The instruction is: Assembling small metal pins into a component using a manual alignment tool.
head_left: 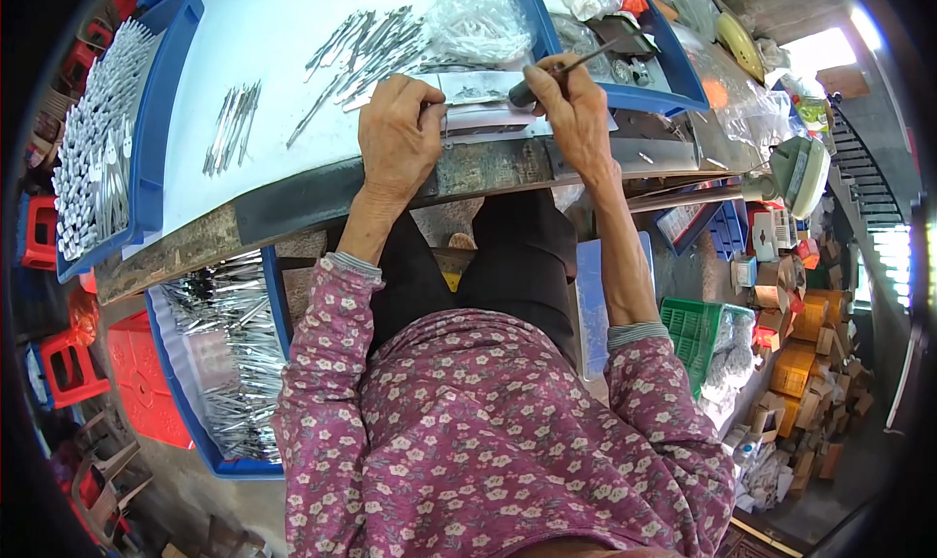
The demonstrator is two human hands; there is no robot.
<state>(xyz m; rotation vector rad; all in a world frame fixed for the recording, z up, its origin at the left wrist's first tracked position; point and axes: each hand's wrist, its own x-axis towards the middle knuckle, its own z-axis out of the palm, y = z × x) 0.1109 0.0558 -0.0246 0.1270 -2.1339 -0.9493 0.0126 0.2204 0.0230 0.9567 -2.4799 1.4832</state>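
At the front edge of the worktable, my left hand [398, 137] is closed in a pinch; what lies between its fingertips is too small and hidden to name. Beside those fingertips is a small metal piece [473, 88] on the table edge. My right hand [578, 119] grips a screwdriver [523, 94] by its dark handle, its thin shaft slanting up and away to the right. Beyond both hands lies a loose pile of thin metal strips [366, 56] on a white sheet [283, 31]. A smaller bunch of strips [232, 129] rests farther left.
Blue trays packed with slim rods [102, 119] and metal strips [239, 348] stand left, on and below the table. Clear plastic bags [478, 17] lie beyond my hands. A blue tray of parts [673, 95] is at right. Red stools [63, 363] and a green crate [691, 334] flank me.
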